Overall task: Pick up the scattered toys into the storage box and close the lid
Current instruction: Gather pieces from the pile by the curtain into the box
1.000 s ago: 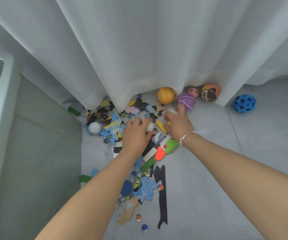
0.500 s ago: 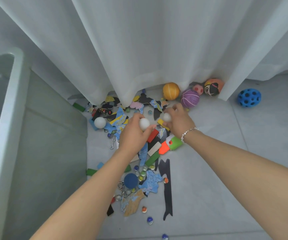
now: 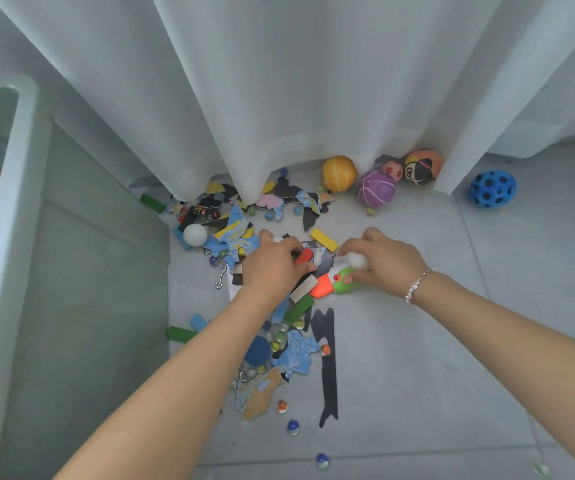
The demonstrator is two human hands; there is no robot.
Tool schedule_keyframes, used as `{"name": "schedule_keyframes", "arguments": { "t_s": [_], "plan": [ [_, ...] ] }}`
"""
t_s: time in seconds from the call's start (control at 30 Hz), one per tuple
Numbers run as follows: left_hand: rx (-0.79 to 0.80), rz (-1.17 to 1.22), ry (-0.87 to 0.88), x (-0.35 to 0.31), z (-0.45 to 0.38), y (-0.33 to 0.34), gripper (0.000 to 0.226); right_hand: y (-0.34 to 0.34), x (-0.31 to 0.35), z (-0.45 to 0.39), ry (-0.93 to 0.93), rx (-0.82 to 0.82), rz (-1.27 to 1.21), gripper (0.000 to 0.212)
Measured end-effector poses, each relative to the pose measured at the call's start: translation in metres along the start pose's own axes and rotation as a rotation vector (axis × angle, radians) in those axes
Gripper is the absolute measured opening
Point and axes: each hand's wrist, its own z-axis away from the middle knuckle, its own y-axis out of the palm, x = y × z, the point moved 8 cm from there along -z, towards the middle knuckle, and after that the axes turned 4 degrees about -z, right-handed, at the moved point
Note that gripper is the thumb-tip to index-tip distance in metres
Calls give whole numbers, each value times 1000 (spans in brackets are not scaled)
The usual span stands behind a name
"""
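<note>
Puzzle pieces, wooden blocks and marbles lie scattered on the grey floor below a white curtain. My left hand (image 3: 274, 266) is curled over the pile and grips a small white ball (image 3: 276, 239) that barely shows; its fingertips reach a red block (image 3: 305, 256). My right hand (image 3: 384, 261) holds another white ball (image 3: 357, 260) and its lower fingers touch a green and orange toy (image 3: 334, 285). A third white ball (image 3: 195, 234) lies loose to the left. The pale storage box (image 3: 19, 209) stands open at the left; I see no lid.
Along the curtain hem sit an orange ball (image 3: 338, 173), a purple ball (image 3: 376, 188), a small pink ball (image 3: 392, 169) and a panda-face ball (image 3: 421, 167). A blue holed ball (image 3: 492, 188) lies far right. Marbles (image 3: 293, 426) and a black strip (image 3: 327, 362) lie nearer me.
Both hands lifted a white ball each from the pile, then came back down. My right hand now touches the green and orange toy; my left hand reaches the red block.
</note>
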Motion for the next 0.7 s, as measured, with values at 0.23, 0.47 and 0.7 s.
{"name": "schedule_keyframes", "arguments": {
  "t_s": [0.23, 0.47, 0.7],
  "plan": [
    [41, -3, -29, 2, -2, 6, 42, 13, 1, 0, -8, -6, -83, 48],
    [99, 25, -43, -2, -9, 7, 40, 22, -3, 11, 56, -53, -111, 43],
    [63, 392, -118, 11, -10, 3, 26, 34, -15, 25, 222, -71, -240, 41]
  ]
}}
